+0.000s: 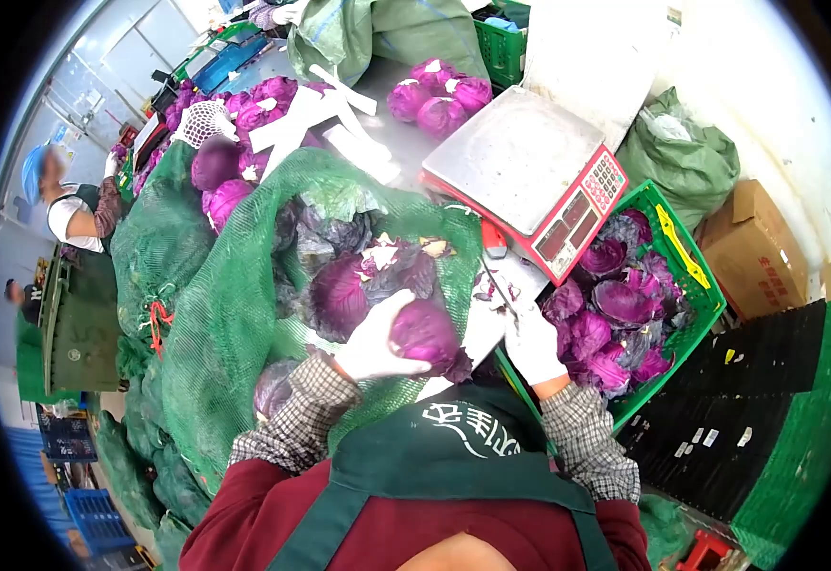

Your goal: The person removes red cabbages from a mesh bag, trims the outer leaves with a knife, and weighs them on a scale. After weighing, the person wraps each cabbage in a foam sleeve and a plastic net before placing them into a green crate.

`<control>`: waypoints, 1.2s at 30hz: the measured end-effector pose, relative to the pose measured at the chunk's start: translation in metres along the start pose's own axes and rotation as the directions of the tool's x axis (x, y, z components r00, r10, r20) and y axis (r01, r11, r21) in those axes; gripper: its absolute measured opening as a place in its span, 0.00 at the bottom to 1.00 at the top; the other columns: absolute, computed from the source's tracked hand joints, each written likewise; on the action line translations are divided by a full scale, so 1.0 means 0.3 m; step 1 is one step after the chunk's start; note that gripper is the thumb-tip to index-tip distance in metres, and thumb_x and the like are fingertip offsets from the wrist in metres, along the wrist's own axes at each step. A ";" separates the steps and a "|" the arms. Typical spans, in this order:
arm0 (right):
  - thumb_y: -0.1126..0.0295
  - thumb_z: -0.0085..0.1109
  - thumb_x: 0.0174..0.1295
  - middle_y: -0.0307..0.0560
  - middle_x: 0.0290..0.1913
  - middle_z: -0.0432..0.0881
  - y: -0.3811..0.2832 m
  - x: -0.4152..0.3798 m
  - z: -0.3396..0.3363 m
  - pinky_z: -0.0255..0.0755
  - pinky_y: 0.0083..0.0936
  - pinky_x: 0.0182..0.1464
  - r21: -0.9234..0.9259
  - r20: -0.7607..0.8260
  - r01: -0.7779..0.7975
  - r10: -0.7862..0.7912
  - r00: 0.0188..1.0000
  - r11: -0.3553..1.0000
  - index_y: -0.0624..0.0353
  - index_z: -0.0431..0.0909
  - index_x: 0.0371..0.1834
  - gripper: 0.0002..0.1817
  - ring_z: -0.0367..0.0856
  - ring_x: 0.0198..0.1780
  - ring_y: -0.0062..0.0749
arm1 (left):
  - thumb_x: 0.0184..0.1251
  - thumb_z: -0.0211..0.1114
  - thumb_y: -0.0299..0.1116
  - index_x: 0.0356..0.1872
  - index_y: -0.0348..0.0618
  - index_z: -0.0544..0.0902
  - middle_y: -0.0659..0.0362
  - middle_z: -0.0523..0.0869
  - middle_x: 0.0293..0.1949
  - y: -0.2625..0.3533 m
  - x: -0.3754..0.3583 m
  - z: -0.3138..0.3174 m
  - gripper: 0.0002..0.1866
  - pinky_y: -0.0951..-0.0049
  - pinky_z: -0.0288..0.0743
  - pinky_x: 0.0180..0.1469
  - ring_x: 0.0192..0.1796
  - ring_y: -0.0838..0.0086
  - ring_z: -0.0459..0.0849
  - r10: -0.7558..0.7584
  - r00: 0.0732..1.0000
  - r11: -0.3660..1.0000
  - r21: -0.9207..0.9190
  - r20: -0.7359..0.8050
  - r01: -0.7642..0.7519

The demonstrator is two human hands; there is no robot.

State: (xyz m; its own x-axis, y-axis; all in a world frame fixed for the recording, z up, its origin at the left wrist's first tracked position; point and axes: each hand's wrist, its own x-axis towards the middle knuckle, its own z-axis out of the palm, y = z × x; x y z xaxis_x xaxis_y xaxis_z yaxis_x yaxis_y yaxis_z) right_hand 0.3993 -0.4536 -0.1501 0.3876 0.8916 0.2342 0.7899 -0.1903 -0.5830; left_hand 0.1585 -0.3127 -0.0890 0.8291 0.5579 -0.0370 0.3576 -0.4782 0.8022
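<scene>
A purple cabbage [424, 337] is in my left hand [382, 341], which wears a white glove and curls round its left side. My right hand [532, 343], gloved in white too, is closed on the handle end of a knife [499, 287], whose thin blade points up and left. Under and behind the held cabbage, an open green mesh sack [234, 314] contains more cabbages with dark outer leaves [339, 295]. To the right of my right hand stands a green crate [710, 295] full of loose purple leaves [625, 300].
A scale [520, 157] with a red panel stands ahead, beside trimmed cabbages [441, 112] and white strips [339, 124]. A cardboard box [756, 249] and a green sack [679, 157] are at the right. A co-worker [78, 205] stands at the left.
</scene>
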 end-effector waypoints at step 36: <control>0.69 0.60 0.58 0.45 0.46 0.79 -0.268 0.005 0.065 0.75 0.27 0.46 0.574 0.306 -0.050 -0.157 0.939 0.817 0.58 0.74 0.57 0.22 0.79 0.44 0.30 | 0.36 0.79 0.56 0.70 0.38 0.56 0.40 0.56 0.70 -0.011 -0.151 -0.099 0.61 0.56 0.50 0.72 0.72 0.49 0.55 -0.206 0.978 0.942 0.264 -0.032 0.207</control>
State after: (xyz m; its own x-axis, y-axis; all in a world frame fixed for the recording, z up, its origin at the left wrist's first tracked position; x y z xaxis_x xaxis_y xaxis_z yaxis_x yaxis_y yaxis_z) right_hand 0.3270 -0.4289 -0.1180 0.0941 0.9928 0.0736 0.3532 0.0359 -0.9349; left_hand 0.1069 -0.3162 -0.0722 0.7236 0.6657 -0.1825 0.6220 -0.5142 0.5905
